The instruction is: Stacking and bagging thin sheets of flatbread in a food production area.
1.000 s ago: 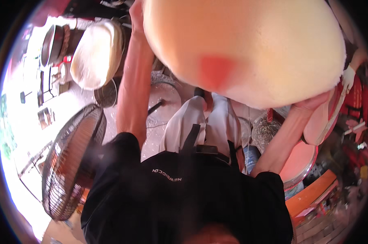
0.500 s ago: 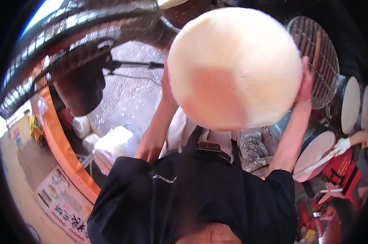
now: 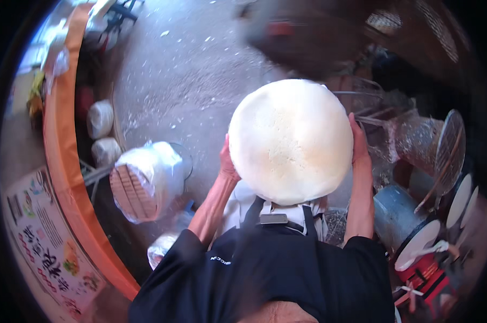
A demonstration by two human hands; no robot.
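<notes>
Between my two hands is a large, thick, round cream-white slab point(image 3: 289, 145) with a lightly pitted, creased top. Its exact kind I cannot tell. My left hand point(image 3: 230, 160) is pressed to the slab's left edge. The opposite edge is gripped by my right hand point(image 3: 358, 141), its fingers upright along the rim. Both forearms reach up from my black sleeves, and the slab is held out in front of my waist. What lies beneath it is hidden.
Left stands a plastic-wrapped drum with a slatted wooden end point(image 3: 138, 191), beside an orange-covered edge point(image 3: 68, 161) and a printed poster point(image 3: 50, 242). Right are a metal cylinder with a round grate point(image 3: 450, 153), a grey drum point(image 3: 397, 212), pale round discs point(image 3: 460, 200) and a red bag point(image 3: 424, 272).
The slab has come down and away from the camera, with both hands still on its edges. My view has turned. The dark fan-like machine at the upper left is gone from that spot.
</notes>
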